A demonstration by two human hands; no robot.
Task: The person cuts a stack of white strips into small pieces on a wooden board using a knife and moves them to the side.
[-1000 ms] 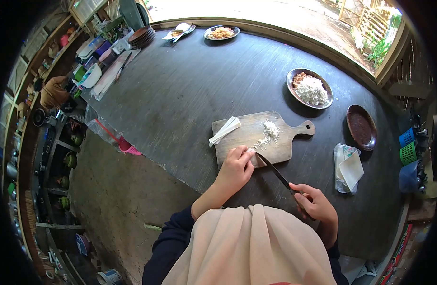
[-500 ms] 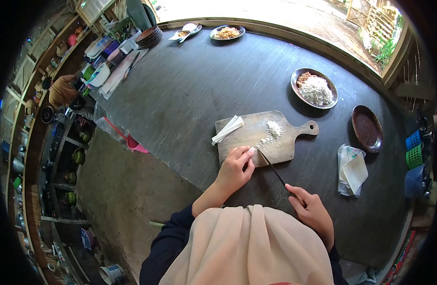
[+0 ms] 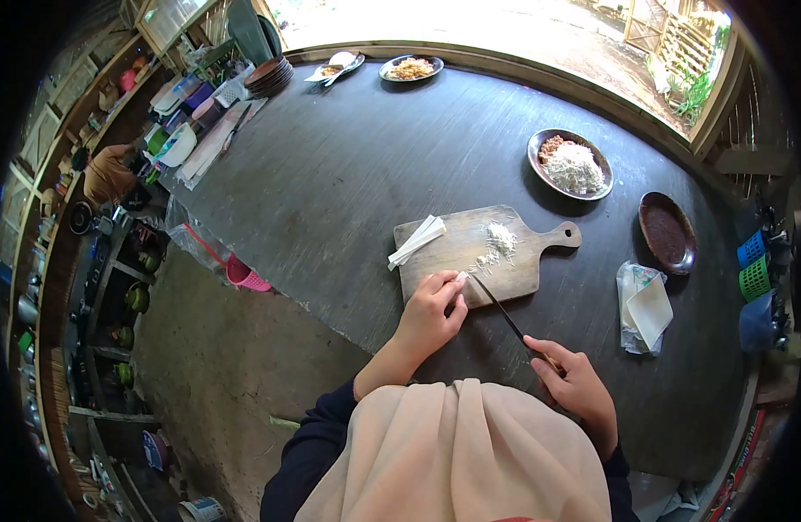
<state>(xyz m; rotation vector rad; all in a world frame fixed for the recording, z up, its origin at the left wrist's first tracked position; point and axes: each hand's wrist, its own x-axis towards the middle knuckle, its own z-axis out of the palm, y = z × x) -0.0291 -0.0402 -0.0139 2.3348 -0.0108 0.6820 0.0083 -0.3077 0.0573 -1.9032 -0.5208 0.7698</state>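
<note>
White shreds (image 3: 501, 237) on the wooden cutting board (image 3: 461, 233)
Left hand (image 3: 430, 306) pinches a white piece (image 3: 462, 276), can't quite tell what; right hand (image 3: 576, 381) has the knife (image 3: 507, 317) gripped.

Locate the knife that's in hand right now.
In the head view, the knife is right of centre, held in the right hand, slanting over the near edge of the wooden cutting board toward the left hand.

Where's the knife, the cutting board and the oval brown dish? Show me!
Knife (image 3: 502, 311): head view, on the middle of its blade.
Cutting board (image 3: 459, 245): head view, on bare wood near its middle.
Oval brown dish (image 3: 666, 233): head view, on its bare inside.
</note>
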